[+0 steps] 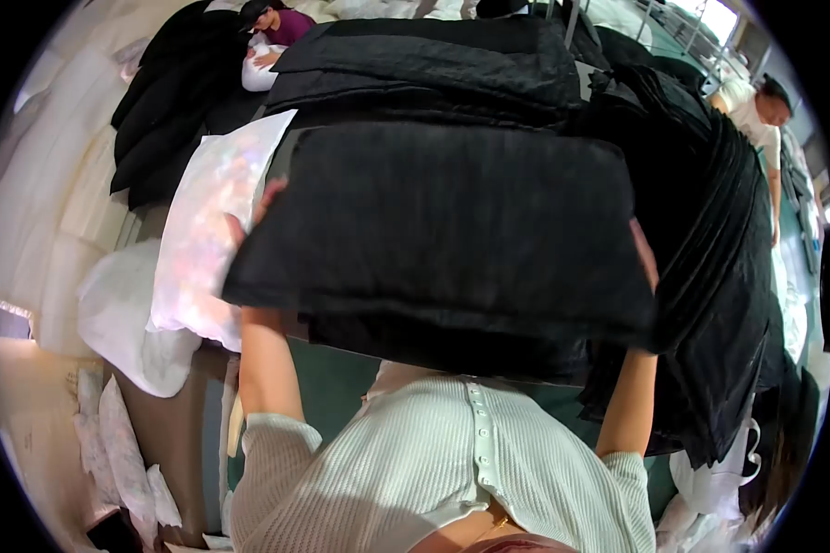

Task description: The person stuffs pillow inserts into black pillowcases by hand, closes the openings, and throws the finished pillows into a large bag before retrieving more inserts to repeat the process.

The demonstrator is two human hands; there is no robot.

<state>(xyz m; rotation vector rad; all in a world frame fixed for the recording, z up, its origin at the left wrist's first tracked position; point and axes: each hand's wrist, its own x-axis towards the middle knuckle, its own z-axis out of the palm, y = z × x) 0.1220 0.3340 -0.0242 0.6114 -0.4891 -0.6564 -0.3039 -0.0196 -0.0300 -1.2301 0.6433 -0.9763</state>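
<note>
A wide black fabric piece, shaped like a flat cushion or cover, is held up in front of my body. My left hand grips its left edge, with the fingers partly showing. At its right edge my right hand holds on, mostly hidden behind the fabric. More black fabric lies below it on the work surface. Just left of my left hand rests a clear or white bag with pinkish, mottled contents.
Folded black fabric is stacked behind, and layered black covers hang at the right. White padding and long pale rolls lie left. One person is at the back left, another at the right.
</note>
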